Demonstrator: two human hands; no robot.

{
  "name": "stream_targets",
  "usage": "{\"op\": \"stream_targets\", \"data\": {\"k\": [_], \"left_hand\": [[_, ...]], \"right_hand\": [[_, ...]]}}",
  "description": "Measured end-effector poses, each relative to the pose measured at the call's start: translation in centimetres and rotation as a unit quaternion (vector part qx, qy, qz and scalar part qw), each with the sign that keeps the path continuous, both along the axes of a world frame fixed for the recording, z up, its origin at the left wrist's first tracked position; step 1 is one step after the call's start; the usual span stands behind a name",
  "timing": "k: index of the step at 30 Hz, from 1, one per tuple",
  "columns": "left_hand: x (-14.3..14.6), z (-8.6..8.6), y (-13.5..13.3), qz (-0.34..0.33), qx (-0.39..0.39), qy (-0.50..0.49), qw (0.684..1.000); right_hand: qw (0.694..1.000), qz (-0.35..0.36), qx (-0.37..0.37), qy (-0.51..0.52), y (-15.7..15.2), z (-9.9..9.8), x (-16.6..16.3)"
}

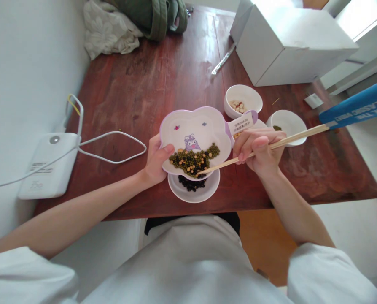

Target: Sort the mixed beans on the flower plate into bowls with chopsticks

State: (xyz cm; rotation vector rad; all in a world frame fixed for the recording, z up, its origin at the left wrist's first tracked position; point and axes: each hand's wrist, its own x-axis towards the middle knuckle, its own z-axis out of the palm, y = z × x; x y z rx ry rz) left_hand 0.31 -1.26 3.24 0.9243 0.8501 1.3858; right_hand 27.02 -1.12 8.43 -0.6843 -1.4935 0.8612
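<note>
My left hand (pixel 155 162) grips the left rim of a flower-shaped lilac plate (pixel 195 128) with a cartoon print, tilted toward me. A heap of mixed green, black and yellow beans (pixel 195 159) lies at its lower edge. Beneath that edge stands a small white bowl (pixel 194 192) holding black beans. My right hand (pixel 259 148) is closed round a pair of wooden chopsticks (pixel 289 140), whose tips rest in the bean heap.
Two more small white bowls sit behind: one with pale beans (pixel 243 100), one with a few green beans (pixel 287 123). A white box (pixel 289 46), a white device with cable (pixel 47 164), bundled cloth (pixel 134 21) and a blue object (pixel 356 107) surround the wooden table (pixel 163 80).
</note>
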Motion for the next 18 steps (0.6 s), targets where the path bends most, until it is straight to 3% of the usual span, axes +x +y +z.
{"op": "stream_targets", "data": {"k": [11, 18], "left_hand": [[0.05, 0.19, 0.06, 0.001, 0.010, 0.005, 1.000], [0.06, 0.02, 0.02, 0.004, -0.001, -0.002, 1.000]], "right_hand": [[1.000, 0.017, 0.015, 0.001, 0.12, -0.18, 0.03], [1.000, -0.011, 0.008, 0.012, 0.09, -0.37, -0.10]]}}
